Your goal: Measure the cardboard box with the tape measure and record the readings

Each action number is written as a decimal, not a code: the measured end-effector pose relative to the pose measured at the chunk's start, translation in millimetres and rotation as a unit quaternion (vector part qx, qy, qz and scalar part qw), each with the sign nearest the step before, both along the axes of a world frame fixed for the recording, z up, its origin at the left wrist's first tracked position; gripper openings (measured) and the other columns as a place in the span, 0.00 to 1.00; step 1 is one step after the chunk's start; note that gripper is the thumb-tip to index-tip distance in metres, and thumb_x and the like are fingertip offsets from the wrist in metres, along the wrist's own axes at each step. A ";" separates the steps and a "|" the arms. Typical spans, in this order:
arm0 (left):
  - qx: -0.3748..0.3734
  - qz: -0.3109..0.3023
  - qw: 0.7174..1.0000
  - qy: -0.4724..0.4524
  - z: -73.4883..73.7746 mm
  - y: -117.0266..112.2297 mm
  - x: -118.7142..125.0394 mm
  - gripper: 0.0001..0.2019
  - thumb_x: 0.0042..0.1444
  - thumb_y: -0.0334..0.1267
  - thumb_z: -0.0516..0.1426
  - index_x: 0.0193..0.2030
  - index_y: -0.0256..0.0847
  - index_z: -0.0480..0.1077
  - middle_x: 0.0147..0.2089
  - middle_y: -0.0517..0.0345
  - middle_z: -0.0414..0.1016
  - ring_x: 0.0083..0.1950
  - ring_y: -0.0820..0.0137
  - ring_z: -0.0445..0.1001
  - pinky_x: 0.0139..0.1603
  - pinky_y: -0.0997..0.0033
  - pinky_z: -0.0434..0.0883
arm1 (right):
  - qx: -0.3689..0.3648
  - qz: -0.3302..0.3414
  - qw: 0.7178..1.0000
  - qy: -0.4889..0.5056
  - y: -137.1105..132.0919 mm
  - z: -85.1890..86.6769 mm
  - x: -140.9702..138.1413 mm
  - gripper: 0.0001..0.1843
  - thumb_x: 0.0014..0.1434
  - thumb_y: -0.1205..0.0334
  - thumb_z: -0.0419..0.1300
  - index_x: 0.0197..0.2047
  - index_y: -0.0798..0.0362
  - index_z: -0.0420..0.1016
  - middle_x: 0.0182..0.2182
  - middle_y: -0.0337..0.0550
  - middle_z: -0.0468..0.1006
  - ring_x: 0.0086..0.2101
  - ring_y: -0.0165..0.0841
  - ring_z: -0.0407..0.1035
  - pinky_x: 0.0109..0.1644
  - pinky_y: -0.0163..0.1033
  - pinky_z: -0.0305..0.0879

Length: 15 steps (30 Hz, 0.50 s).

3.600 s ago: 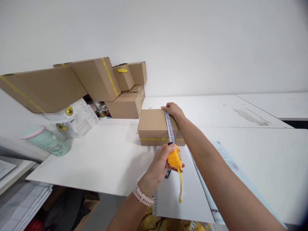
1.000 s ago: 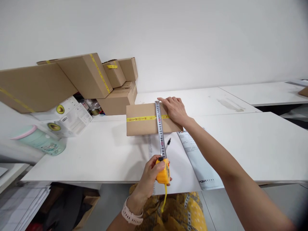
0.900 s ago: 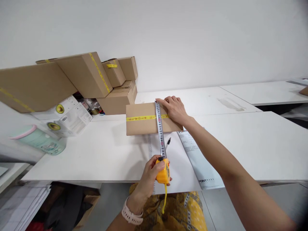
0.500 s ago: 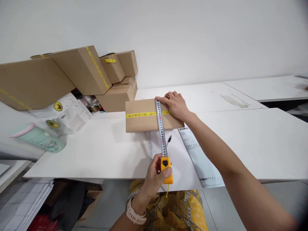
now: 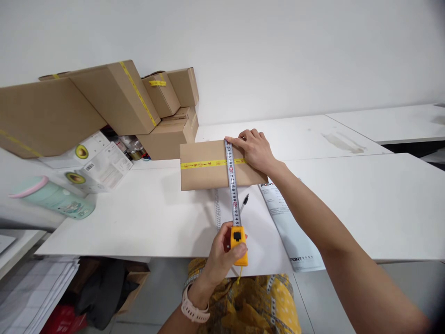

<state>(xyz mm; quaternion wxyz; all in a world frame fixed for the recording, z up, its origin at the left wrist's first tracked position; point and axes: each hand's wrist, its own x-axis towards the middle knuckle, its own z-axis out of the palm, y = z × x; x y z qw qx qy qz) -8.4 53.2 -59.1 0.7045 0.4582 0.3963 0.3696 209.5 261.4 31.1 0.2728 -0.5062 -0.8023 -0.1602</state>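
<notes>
A flat cardboard box point(image 5: 203, 164) with a yellow tape band lies on the white table point(image 5: 365, 208). My left hand point(image 5: 222, 248) is closed round a yellow tape measure case point(image 5: 239, 246) near the table's front edge. Its steel blade point(image 5: 232, 185) runs from the case up across the box to the far edge. My right hand point(image 5: 253, 150) rests on the box's far right part, fingers pressing the blade's end against the box edge. A black pen point(image 5: 244, 202) lies on a white paper sheet point(image 5: 257, 232) under the blade.
Several cardboard boxes point(image 5: 118, 99) are stacked at the back left, over white avocado-print cartons point(image 5: 93, 162). A mint-green tumbler point(image 5: 52, 199) lies on its side at the left. A printed bluish document point(image 5: 288, 222) lies right of the sheet. A second table point(image 5: 389, 123) stands at the right.
Since 3.6 s ago the box has been turned so its taped face is up. In the last second my left hand rolled the case so its top faces up.
</notes>
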 end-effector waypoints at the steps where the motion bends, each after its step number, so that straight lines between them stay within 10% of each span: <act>1: 0.002 -0.002 1.000 0.000 -0.9 0.1 -0.1 0.29 0.50 0.55 0.69 0.53 0.42 0.67 0.48 0.51 0.75 0.42 0.66 0.76 0.44 0.66 0.74 | 0.007 0.002 1.000 0.001 0.1 -0.5 0.2 0.26 0.71 0.61 0.44 0.67 0.35 0.67 0.49 0.51 0.70 0.45 0.47 0.57 0.50 0.51 0.54; 15: 0.015 0.028 0.999 -0.023 -3.1 10.8 4.1 0.33 0.51 0.52 0.69 0.60 0.45 0.64 0.49 0.52 0.76 0.42 0.67 0.77 0.44 0.66 0.74 | 0.036 -0.021 0.999 -0.022 -0.8 -1.9 -1.4 0.29 0.69 0.69 0.46 0.67 0.37 0.69 0.49 0.50 0.71 0.45 0.44 0.58 0.48 0.47 0.52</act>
